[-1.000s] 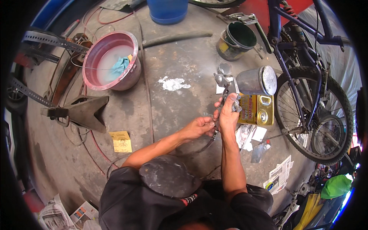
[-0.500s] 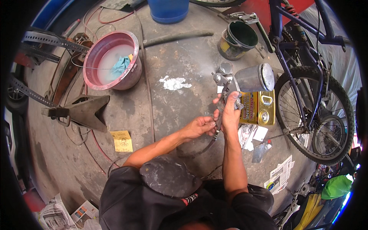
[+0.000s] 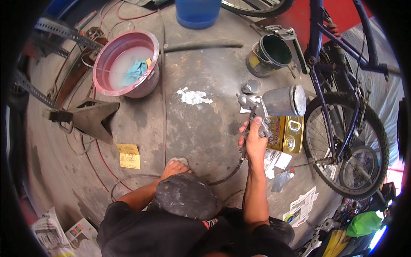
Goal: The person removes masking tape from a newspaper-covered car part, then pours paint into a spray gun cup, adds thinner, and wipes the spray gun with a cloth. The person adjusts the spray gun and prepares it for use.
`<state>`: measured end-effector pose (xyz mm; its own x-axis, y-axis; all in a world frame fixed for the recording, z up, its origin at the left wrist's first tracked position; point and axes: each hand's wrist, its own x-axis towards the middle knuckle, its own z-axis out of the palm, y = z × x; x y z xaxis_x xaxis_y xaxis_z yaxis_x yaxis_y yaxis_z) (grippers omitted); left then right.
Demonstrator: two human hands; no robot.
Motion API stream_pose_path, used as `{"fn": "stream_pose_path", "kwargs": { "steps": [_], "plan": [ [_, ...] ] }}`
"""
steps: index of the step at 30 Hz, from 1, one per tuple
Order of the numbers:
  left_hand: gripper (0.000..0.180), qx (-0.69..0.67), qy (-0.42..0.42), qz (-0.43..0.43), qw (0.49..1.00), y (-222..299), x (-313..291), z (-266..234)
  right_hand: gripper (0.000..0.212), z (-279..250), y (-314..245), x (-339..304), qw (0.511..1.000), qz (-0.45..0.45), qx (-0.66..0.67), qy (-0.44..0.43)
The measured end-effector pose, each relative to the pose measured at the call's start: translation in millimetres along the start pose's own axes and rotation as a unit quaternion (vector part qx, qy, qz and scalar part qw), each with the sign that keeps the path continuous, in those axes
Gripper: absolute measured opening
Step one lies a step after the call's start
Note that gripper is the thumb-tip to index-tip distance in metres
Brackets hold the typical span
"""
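Observation:
My right hand (image 3: 254, 139) is closed around the handle of a silver spray gun (image 3: 252, 105), thumb up along its back. A large metal cup (image 3: 276, 102) is joined to the gun on its right side. From the bottom of the handle a dark air hose (image 3: 229, 176) curves down and left. My left hand (image 3: 172, 169) is low, left of the gun and just beyond my dusty dark knee (image 3: 187, 195). It lies by a pale greyish thing I cannot make out, and its fingers are partly hidden. Below the metal cup stands a gold tin (image 3: 292, 141).
A pink tub (image 3: 100, 81) of cloudy water holds a blue cloth (image 3: 135, 73). Beside it is a metal stand (image 3: 92, 118). A dark bucket (image 3: 252, 64), a small grey cup (image 3: 251, 86) and a bicycle (image 3: 314, 81) are to the right. A blue drum (image 3: 198, 15) stands far ahead.
My left hand has left the spray gun's handle and moved down and left to beside my knee. My right hand keeps hold of the gun. The pale mist ahead of the gun has thinned.

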<state>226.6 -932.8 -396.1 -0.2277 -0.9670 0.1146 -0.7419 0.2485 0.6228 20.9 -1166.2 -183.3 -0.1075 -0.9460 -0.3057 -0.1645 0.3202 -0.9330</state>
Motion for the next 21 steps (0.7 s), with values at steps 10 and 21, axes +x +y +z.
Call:
{"fn": "stream_pose_path", "kwargs": {
  "steps": [10, 21],
  "plan": [
    [0.016, 0.026, 0.036, 0.013, 0.999, -13, 35, 21, 0.061, 7, 3, 3, 1.0, 0.014, -0.02, 0.009],
    [0.016, 0.022, 0.024, -0.008, 0.999, -13, 35, 17, 0.042, 31, -7, 2, 0.99, -0.015, -0.138, 0.016]
  ]
}}
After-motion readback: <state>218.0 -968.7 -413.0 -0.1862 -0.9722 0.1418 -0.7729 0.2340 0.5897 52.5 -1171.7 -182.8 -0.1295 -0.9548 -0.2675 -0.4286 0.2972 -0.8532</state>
